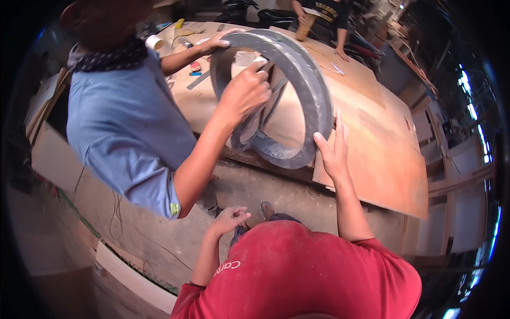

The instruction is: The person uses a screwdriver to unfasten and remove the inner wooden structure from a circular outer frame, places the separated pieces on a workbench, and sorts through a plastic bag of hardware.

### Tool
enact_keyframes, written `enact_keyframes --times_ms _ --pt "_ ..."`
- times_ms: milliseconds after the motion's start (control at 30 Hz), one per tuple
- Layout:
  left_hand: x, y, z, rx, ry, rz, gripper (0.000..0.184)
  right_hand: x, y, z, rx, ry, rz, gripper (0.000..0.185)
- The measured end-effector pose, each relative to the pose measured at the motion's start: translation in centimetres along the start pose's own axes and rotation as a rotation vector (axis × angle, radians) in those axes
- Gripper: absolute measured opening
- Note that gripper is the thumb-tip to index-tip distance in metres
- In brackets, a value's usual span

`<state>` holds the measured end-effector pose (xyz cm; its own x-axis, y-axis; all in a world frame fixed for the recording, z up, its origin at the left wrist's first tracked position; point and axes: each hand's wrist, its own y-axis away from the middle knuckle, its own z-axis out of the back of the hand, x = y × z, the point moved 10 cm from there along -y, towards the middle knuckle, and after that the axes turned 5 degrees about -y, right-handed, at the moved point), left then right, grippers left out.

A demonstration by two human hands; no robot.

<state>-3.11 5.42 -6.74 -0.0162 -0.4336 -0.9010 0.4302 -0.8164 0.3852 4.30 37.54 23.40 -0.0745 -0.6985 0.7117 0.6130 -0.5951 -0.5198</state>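
Note:
A large grey ring-shaped frame (311, 111), seemingly two rings joined by crosspieces, stands tilted at the workbench edge. My right hand (334, 151) grips its lower right rim, thumb on the near face and fingers along the outer side. My left hand (232, 219) hangs low in front of my red shirt, away from the frame, holding nothing, its fingers loosely extended. A co-worker in a blue shirt (127, 122) steadies the frame's upper left rim with one hand (219, 42). That person's other hand (247, 90) is closed inside the ring on something mostly hidden.
A wooden board (377, 149) covers the workbench's right side. Behind the frame lie a metal ruler (199, 80) and small tools. Another person (334, 21) leans at the far edge, holding a brownish object (306, 26). A cable (154, 242) runs over the floor.

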Motion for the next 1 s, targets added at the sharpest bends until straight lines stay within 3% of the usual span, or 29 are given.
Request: enact_keyframes --times_ms 133,267,333,367,400,467,533,600,667,733,833,1000 --pt "2.1 -2.0 -1.7 0.118 -0.035 0.047 0.066 0.2 1.5 2.7 -0.092 0.041 0.030 0.082" --pt "5.5 -1.6 -6.4 0.309 0.040 0.186 0.052 -1.7 7.8 4.1 -0.026 0.044 0.101 0.062" --pt "7.1 -3.5 -7.4 0.337 -0.155 0.225 0.069 -6.7 12.7 3.2 0.229 0.045 -0.125 0.052" --pt "12.1 -3.8 -7.7 0.350 -0.267 0.417 0.086 -9.1 15.5 3.1 0.313 0.039 -0.207 0.048" --pt "14.5 -2.9 -6.6 0.353 -0.305 0.597 0.087 -11.3 18.8 1.7 0.401 0.009 -0.304 0.045" --pt "19.3 -1.2 -9.2 0.420 -0.311 0.822 0.099 -17.8 26.6 2.1 0.605 -0.093 -0.785 0.045" --pt "24.2 -1.6 -12.4 0.539 -0.355 0.860 0.109 -26.5 36.3 3.6 0.720 0.049 -0.801 0.058" --pt "25.2 -2.7 -16.0 0.674 -0.388 0.692 0.106 -30.5 43.6 8.0 0.800 0.109 -1.151 0.066" --pt "20.5 -5.0 -19.0 0.714 -0.452 0.586 0.101 -33.8 50.0 12.3 0.601 0.063 -1.368 0.070" --pt "16.2 -7.4 -22.7 0.757 -0.522 0.446 0.095 -36.1 53.8 12.1 0.661 -0.302 -1.334 0.060" --pt "5.6 -10.2 -30.6 0.869 -0.618 0.198 0.086 -40.4 58.9 16.3 0.569 -0.375 -1.332 0.057" --pt "-10.5 -16.8 -52.9 1.140 -0.708 -0.259 0.072 -47.4 62.4 33.2 0.391 -0.020 -1.298 0.050"
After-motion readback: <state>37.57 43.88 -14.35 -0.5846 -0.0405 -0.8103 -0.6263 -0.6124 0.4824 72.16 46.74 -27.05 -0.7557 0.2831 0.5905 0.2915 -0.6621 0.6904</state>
